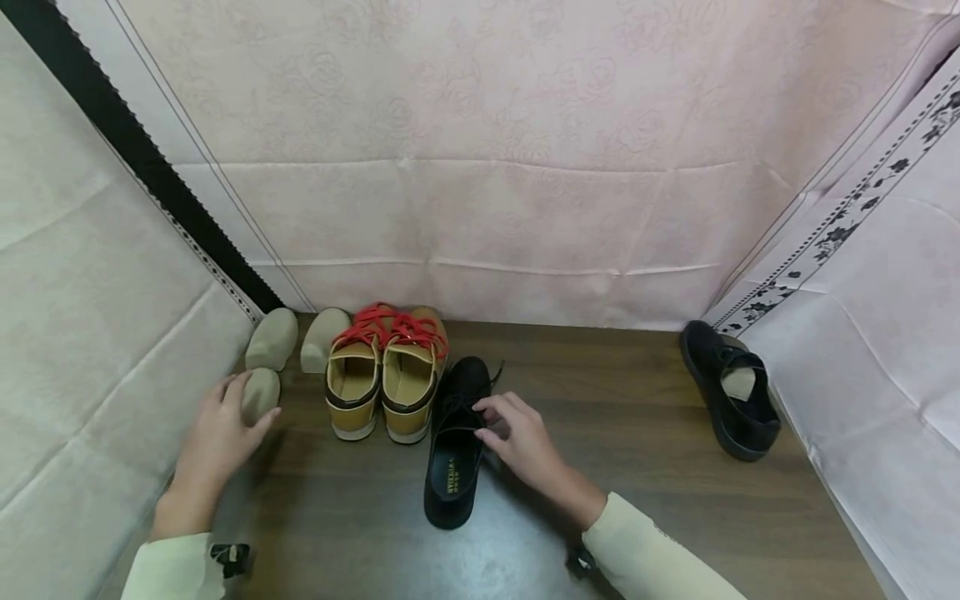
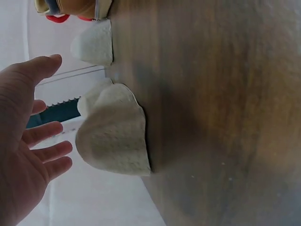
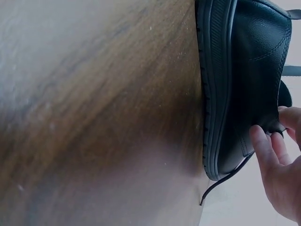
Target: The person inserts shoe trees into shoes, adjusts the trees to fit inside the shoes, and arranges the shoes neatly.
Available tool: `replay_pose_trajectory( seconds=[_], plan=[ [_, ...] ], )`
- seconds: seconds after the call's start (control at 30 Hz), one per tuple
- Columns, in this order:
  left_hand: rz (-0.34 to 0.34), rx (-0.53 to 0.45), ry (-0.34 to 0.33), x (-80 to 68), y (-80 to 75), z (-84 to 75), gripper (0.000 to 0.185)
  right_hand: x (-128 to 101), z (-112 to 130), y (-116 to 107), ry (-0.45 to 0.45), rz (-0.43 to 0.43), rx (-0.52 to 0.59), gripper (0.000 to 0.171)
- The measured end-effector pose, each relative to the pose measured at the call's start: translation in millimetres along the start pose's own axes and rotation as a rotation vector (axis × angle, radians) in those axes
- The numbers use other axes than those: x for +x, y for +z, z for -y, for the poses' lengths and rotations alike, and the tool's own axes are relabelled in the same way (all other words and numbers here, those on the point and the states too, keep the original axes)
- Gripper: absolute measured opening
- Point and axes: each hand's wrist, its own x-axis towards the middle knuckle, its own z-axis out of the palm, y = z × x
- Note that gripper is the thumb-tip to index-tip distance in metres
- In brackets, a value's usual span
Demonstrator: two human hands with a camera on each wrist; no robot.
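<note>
Nearest: blk shoe (image 1: 442, 500) on wood flr (image 1: 585, 358), toe away; gold lettering (image 1: 452, 477) on insole, too small to read for sure. R hand (image 1: 521, 442) touching its side by lace (image 3: 228, 176), fingers part-curled, can't tell if pinching. L hand (image 1: 213, 437) fingers loose, spread, just beside pale insert (image 1: 262, 393). Then tan prs (image 1: 408, 421), red laces (image 1: 416, 331). Far R: 2nd blk shoe (image 1: 708, 383). Furthest: two more inserts (image 1: 272, 339) nr cloth (image 1: 487, 217)

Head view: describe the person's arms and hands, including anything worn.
The left hand and right hand wear no gloves. A pale cream fabric left sleeve and matching right sleeve reach the wrists. A small black object sits at the left wrist; its details are unclear.
</note>
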Motion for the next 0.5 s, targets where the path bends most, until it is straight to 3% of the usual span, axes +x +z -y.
replay_pose_trajectory(
  seconds=[0.27,0.5],
  plan=[
    [0.055,-0.041,-0.172,-4.7,2.6,11.3,0.075,1,1,-1,0.004,0.006,-0.015,0.035],
    [0.113,-0.068,-0.259,-7.0,2.9,18.8,0.072,2,1,-1,0.03,0.033,-0.011,0.033]
  ],
)
